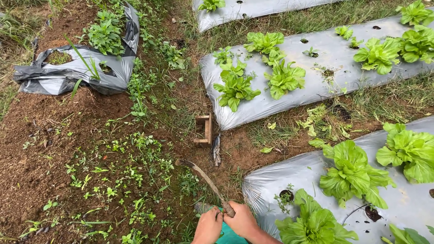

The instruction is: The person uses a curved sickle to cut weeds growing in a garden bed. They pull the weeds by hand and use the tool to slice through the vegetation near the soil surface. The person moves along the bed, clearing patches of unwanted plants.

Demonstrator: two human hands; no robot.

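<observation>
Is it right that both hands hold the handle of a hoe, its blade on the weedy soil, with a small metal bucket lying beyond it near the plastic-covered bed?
Not quite. In the head view, the thing beyond the hoe is a small wooden frame, not a metal bucket. The rest holds: the left hand and right hand grip the handle, the blade rests on weedy soil, and the frame lies near the plastic-covered bed.

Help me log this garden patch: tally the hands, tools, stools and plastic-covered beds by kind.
hands: 2, left hand and right hand
hoe: 1
wooden stool: 1
plastic-covered beds: 3
loose plastic sheet: 1
Total: 8
</observation>
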